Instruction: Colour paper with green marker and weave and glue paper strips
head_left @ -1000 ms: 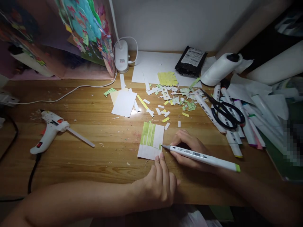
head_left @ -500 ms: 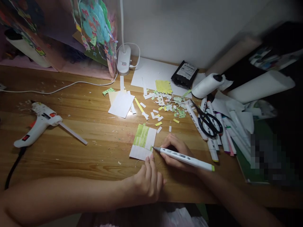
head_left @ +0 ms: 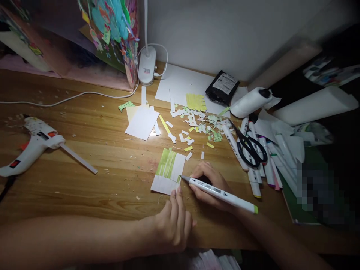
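Note:
My right hand (head_left: 210,185) is closed around a white marker (head_left: 222,194) with a light green end. Its grey tip touches the right edge of a small paper piece (head_left: 164,183). Green strokes cover the paper's upper left part, and a short green mark lies by the tip; the rest is white. Below the paper, my left hand (head_left: 176,221) has its fingers together and bent, with the fingertips pressing on the paper's lower right edge.
Paper scraps (head_left: 197,122) lie behind the paper, beside white sheets (head_left: 143,122). Black-handled scissors (head_left: 251,150) rest on several markers (head_left: 255,183) at right. A glue gun (head_left: 36,144) lies at left. A lamp base (head_left: 147,67) and black packet (head_left: 222,87) stand farther back.
The view has shifted slightly, so the glue gun sits farther left. The green mark at the marker tip looks a little longer. Both hands keep nearly the same pose.

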`<state>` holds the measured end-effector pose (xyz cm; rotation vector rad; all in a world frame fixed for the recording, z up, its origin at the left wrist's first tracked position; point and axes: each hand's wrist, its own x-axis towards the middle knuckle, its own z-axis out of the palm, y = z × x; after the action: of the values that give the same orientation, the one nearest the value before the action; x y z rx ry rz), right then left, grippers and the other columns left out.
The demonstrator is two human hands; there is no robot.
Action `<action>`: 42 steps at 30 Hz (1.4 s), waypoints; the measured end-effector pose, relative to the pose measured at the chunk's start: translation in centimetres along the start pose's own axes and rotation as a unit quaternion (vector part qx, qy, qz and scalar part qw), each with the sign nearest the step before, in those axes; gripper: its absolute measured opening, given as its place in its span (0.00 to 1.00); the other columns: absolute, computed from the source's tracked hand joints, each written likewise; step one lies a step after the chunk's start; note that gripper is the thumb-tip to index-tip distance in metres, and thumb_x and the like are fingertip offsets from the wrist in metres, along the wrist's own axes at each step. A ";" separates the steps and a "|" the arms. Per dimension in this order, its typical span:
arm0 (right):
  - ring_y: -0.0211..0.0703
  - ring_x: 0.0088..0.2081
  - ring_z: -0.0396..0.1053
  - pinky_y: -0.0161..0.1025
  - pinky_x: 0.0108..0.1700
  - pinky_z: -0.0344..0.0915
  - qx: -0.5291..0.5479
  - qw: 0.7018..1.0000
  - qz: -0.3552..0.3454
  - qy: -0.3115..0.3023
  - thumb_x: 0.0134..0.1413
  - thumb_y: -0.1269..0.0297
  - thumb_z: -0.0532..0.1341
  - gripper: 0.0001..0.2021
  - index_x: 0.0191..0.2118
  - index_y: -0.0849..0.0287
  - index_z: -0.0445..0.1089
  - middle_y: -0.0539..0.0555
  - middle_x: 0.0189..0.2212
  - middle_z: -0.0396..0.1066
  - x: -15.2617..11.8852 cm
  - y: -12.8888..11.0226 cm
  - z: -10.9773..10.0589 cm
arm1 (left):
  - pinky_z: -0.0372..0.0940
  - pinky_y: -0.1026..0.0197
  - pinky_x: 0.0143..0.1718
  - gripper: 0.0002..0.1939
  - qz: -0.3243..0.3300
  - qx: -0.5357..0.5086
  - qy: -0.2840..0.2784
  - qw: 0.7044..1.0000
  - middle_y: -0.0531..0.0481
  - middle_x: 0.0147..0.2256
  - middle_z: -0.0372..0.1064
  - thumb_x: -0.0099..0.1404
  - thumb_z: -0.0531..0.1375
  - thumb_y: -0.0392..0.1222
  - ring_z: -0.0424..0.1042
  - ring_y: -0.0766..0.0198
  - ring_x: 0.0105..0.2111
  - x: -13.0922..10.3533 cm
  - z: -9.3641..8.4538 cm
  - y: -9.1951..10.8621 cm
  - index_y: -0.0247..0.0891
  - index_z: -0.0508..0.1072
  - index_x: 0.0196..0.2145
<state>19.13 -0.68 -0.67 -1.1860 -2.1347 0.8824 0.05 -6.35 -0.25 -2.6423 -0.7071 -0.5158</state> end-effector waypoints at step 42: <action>0.44 0.35 0.63 0.43 0.36 0.62 0.040 0.999 0.027 0.001 0.47 0.72 0.62 0.10 0.35 0.54 0.62 0.51 0.30 0.66 -0.3 0.2 -0.3 | 0.67 0.60 0.32 0.22 0.048 0.000 -0.003 0.999 0.33 0.35 0.75 0.66 0.52 0.52 0.76 0.52 0.34 -0.1 0.4 -0.6 0.28 0.70 0.28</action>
<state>19.54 -0.77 -0.68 -1.2073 -2.0543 0.9813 -0.20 -5.74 -0.48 -2.6644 -0.5773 -0.4809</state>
